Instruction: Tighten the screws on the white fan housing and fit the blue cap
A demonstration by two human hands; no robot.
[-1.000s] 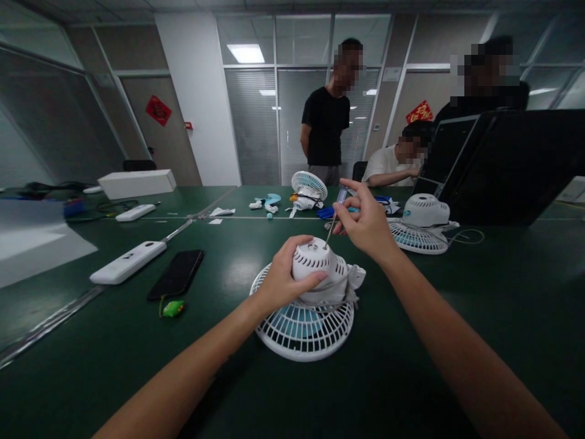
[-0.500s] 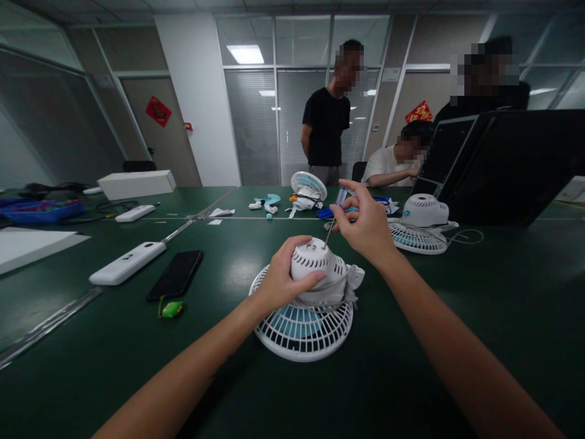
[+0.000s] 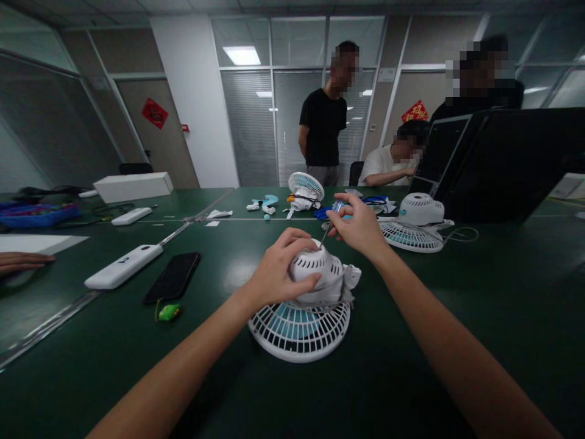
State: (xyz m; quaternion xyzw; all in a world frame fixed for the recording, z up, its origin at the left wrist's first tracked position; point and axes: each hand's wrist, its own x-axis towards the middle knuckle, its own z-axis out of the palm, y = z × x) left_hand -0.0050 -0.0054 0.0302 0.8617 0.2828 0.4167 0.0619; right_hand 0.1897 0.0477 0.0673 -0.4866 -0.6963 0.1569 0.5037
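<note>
A white electric fan (image 3: 315,347) with pale blue blades lies face down on the green table, its round motor housing on top. My left hand (image 3: 283,268) is wrapped round that housing, with the thumb on the near side and the fingers over the top. In my right hand (image 3: 354,222) is a screwdriver (image 3: 326,233), pinched at its clear bluish handle. The thin shaft slants down to the top of the housing; my left fingers partly hide where the tip meets it. A bundled cord sits against the housing's right side.
A second fan (image 3: 414,235) lies face down at right, before a large black monitor (image 3: 516,164). Another fan (image 3: 305,189) stands behind. At left are a phone (image 3: 173,277), a white power strip (image 3: 123,267) and another person's hand (image 3: 22,261). People (image 3: 323,125) are across the table.
My right hand and the screwdriver have dipped slightly lower. My left fingers have shifted further over the housing's top. Another person's hand has appeared at the left edge.
</note>
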